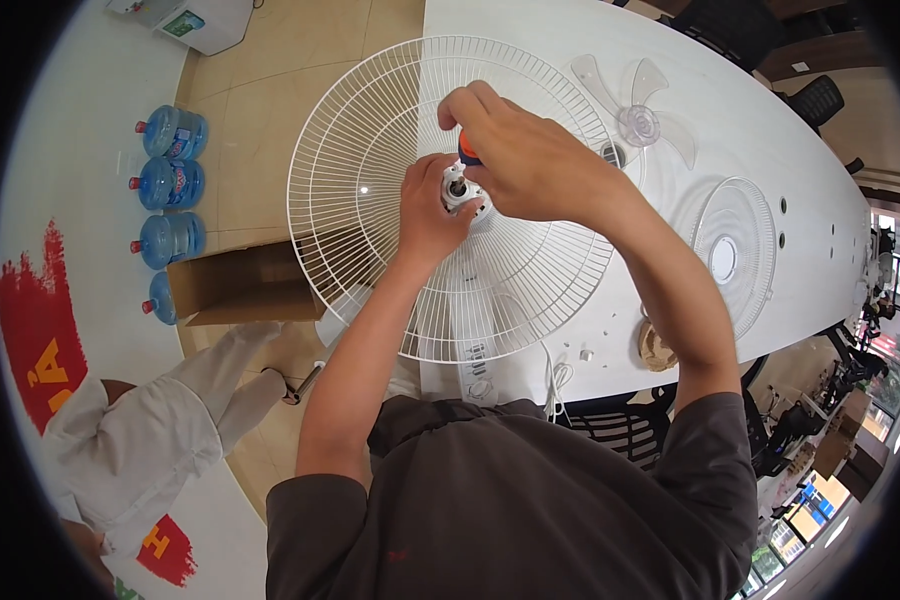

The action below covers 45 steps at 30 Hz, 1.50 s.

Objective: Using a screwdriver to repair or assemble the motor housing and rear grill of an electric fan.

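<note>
A large white wire fan grille (360, 130) stands in front of me, overhanging the table's left side. At its centre is the white motor hub (460, 190) with a metal shaft. The fingers and thumb of my left hand (433, 212) are closed around this hub. Just above it, my right hand (530, 160) grips a screwdriver (468, 148) by its orange and dark blue handle. The tool's tip is hidden, so whether it touches a screw cannot be told. Under the grille, the fan's base with its control buttons (477, 352) shows through the wires.
On the white table (820, 210) lie a transparent fan blade (640, 122), a second round grille (732, 258), small loose parts (586, 355) and a white cable (560, 378). Left are an open cardboard box (240, 290), several water bottles (175, 185) and a person in light clothes (140, 440).
</note>
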Tool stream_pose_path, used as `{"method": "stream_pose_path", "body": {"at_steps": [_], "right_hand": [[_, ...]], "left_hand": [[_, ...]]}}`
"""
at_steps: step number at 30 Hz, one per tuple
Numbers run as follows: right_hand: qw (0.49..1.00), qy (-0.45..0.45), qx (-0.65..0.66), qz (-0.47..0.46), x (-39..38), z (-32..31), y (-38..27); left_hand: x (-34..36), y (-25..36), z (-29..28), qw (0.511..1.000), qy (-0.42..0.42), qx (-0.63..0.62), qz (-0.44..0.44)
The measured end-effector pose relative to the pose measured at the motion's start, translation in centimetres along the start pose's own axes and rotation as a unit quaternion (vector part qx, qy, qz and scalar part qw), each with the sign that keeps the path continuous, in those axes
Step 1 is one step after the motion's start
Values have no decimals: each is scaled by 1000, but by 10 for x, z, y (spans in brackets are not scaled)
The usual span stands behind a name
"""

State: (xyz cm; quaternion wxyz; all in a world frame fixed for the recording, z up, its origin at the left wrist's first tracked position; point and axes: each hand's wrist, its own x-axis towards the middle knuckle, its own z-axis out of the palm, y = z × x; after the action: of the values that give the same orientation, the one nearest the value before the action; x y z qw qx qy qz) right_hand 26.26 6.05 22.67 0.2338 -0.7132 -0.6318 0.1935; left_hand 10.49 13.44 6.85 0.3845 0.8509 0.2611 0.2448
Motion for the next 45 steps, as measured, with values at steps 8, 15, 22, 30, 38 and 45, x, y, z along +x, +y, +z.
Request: {"method": "stream_pose_path", "body": {"at_steps": [8, 15, 22, 30, 38, 45], "right_hand": [[993, 13, -119, -15, -4, -10, 4], [975, -10, -220, 13, -5, -2, 5], [990, 109, -87, -30, -4, 0, 24], [999, 7, -11, -31, -14, -12, 33], [995, -88, 52, -4, -17, -26, 28], [998, -67, 14, 8, -15, -25, 24]], "left_hand": [[-5, -1, -1, 1000, 15, 9, -23], [-4, 6, -2, 999, 43, 1, -13], [-8, 7, -4, 997, 43, -24, -66], [-9, 5, -12, 1000, 0, 24, -10], [-2, 0, -22, 999, -51, 9, 19], [0, 6, -15, 997, -29, 60, 44]]}}
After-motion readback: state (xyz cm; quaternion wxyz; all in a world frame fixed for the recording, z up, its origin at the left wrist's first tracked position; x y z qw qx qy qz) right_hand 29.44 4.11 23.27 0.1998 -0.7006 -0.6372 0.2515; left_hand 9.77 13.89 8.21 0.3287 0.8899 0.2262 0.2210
